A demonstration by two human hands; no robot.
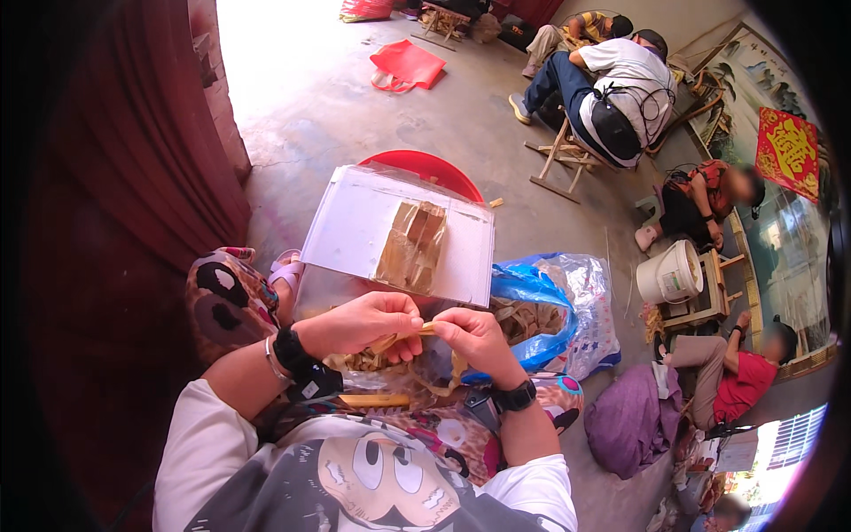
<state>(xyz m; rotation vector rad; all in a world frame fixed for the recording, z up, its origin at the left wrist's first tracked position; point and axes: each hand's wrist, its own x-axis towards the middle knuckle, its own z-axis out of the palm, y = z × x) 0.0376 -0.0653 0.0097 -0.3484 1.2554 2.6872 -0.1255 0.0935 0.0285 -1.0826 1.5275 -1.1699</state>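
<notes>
Over my lap, my left hand (365,321) and my right hand (483,344) meet, each pinching a thin pale-yellow strip (428,328) stretched between their fingertips. A tan length of similar material hangs below the right hand. More curled tan strips (355,361) lie under the left hand, partly hidden by it. Just beyond my hands is a white board (350,232) with a brown, clear-wrapped packet (413,246) on it. To the right of the board, a blue plastic bag (554,348) gapes around a heap of tan strips (523,321).
A red basin (430,166) shows behind the board. Several people sit along the right, one in a white shirt (634,84) on a folding stool. A white bucket (665,275) and purple sack (634,417) stand right. Left hangs a dark red curtain (133,133); a red bag (408,66) lies ahead.
</notes>
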